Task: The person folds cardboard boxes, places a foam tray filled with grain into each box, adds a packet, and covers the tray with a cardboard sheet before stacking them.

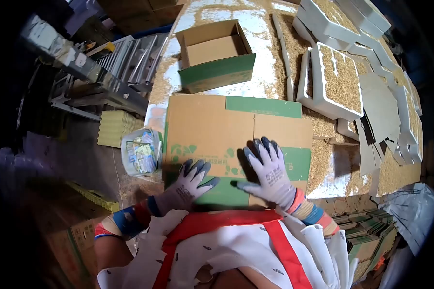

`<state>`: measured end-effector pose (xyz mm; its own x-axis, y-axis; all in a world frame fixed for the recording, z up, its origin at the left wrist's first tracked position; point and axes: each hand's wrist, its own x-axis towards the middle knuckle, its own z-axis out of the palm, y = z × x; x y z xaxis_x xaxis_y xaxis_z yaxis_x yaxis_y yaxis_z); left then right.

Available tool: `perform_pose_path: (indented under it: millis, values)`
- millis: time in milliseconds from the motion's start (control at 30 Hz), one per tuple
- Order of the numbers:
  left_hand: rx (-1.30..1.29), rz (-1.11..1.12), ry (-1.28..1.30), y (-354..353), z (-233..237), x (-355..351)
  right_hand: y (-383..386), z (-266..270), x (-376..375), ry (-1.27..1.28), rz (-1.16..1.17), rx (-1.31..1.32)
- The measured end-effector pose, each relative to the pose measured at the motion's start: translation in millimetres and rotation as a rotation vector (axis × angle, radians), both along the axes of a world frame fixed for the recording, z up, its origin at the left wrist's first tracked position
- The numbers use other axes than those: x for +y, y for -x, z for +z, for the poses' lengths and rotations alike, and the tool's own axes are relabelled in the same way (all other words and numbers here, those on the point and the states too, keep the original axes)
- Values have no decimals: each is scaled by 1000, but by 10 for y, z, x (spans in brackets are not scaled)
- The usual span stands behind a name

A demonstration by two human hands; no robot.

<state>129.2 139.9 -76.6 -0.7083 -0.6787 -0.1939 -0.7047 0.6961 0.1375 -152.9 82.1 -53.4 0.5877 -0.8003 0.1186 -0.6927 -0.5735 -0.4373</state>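
Observation:
A flattened cardboard box (207, 125), brown with green bands and printing, lies on the table in front of me. My left hand (188, 185), in a pale glove with dark fingertips, rests at its near left part with fingers spread. Over its near right part lies my right hand (267, 173), gloved alike, fingers stretched out and apart. Neither hand grips anything. Beyond the flat cardboard stands an open-topped box (217, 70) with green sides, its inside bare.
White foam boxes (332, 79) with sawdust-like grains stand at the right, beside grey cardboard sheets (378, 106). A plastic tub of small packets (143, 151) hangs near the table's left edge. Roller conveyor (130, 58) stands left; folded boxes (366, 236) are stacked lower right.

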Motion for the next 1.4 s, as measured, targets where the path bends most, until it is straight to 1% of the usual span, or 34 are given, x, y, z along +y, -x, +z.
perform_pose_path:
  millis: [33, 67, 133, 233, 300, 333, 367, 433, 500, 567, 600, 633, 700, 767, 833, 900, 933, 967, 1000, 1033, 1100, 1133, 1167, 1233, 1300, 1367, 1400]
  values:
    - [20, 0, 122, 8, 10, 60, -25, 45, 148, -33, 0, 6]
    - [98, 45, 115, 19, 25, 155, -46, 93, 302, -76, 48, 50]
    - [86, 45, 94, 15, 111, 221, -82, 141, 581, -128, 151, 166]
    - [135, -24, 85, -118, 384, 255, -118, 384, 832, -114, 168, 214]
    - [158, -69, 99, -187, 445, 304, -50, 600, 744, -150, 211, 79]
    - [175, -88, 171, -236, 369, 350, -24, 672, 621, -179, 111, 43]
    - [186, -125, 234, -283, 390, 363, 5, 747, 472, -202, 7, 3]
    - [208, -200, 358, -334, 449, 378, 164, 517, 79, 123, -184, 65]
    - [297, -194, 484, -353, 587, 365, 241, 375, -417, 368, -291, 214]
    - [334, -209, 575, -372, 676, 279, 148, 628, -835, 202, -301, 308]
    - [325, -193, 619, -393, 783, 182, 148, 738, -1063, -169, -237, 8]
    - [328, -186, 622, -464, 757, 86, 174, 841, -1262, -546, -159, -290]
    - [282, -141, 725, -456, 967, -81, 154, 1350, -1464, -358, -250, -92]
    - [339, 8, 532, -423, 1275, -199, 69, 1838, -1413, 159, -138, -227]
    - [543, 59, 624, -458, 1837, -332, 22, 2160, -1353, 379, -58, -269]
    - [554, 105, 1085, -541, 2306, -545, -264, 2267, -975, 712, -94, -259]
    - [402, 203, 1129, -539, 2432, -617, -441, 2299, -714, 684, -78, -233]
    - [248, 296, 1173, -527, 2511, -698, -458, 2170, -668, 762, 9, -276]
    - [206, 182, 1052, -557, 2535, -776, -509, 2062, -572, 826, -11, -154]
    - [306, 120, 648, -741, 2396, -920, -547, 1950, -486, 889, -32, -33]
    - [211, 244, -182, -755, 2273, -1035, -534, 1545, -454, 846, -67, 61]
    - [223, 117, -249, -770, 2218, -1122, -473, 1471, -458, 906, -68, 49]
    - [233, -16, -311, -785, 2178, -1236, -480, 1467, -318, 794, -147, 88]
    - [405, -181, -435, -885, 2158, -1333, -550, 1464, -20, 837, -225, 77]
    - [717, -223, -561, -1098, 2172, -1292, -575, 1444, 188, 806, -211, 133]
    - [752, -25, -617, -1031, 2215, -1364, -523, 973, 282, 530, -14, 338]
    - [765, -75, -657, -1090, 2174, -1444, -426, 533, 292, 206, 72, 218]
